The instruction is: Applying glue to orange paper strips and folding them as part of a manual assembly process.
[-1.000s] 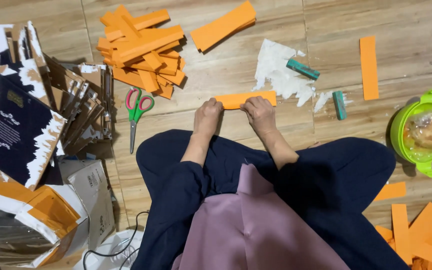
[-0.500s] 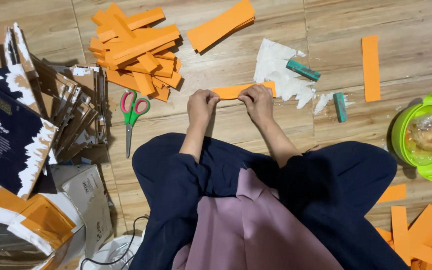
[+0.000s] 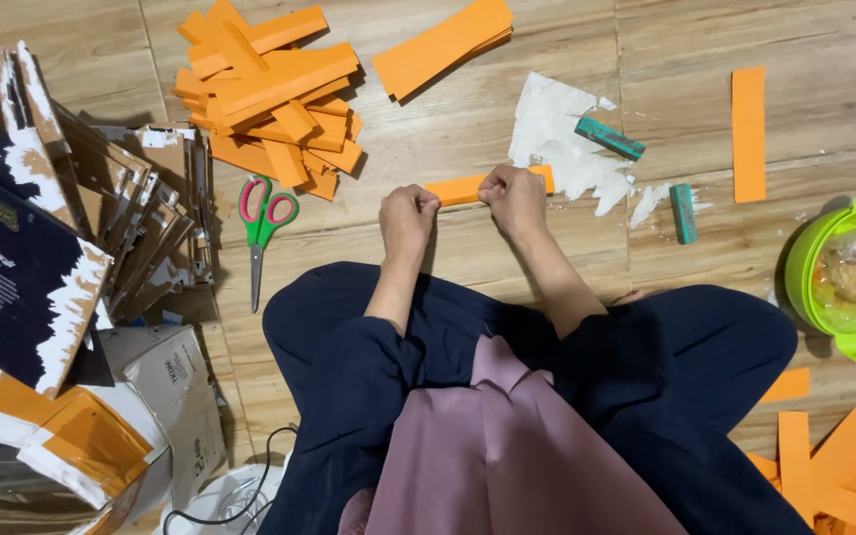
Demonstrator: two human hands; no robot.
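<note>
Head view: both hands, left (image 3: 407, 216) and right (image 3: 513, 196), pinch an orange strip (image 3: 463, 188) on the wooden floor (image 3: 468, 258), close together. Scissors (image 3: 262, 230) lie left; a strip pile (image 3: 269, 89) sits beyond.

Both forearms reach forward from the lap, bare below dark sleeves. Left hand (image 3: 408, 215) curled into a loose fist, knuckles up, fingers tucked under — pinching. Right hand (image 3: 513, 196) just beside it, likewise closed, fingers folded down, wrist angled inward. Hands near, not touching.
</note>
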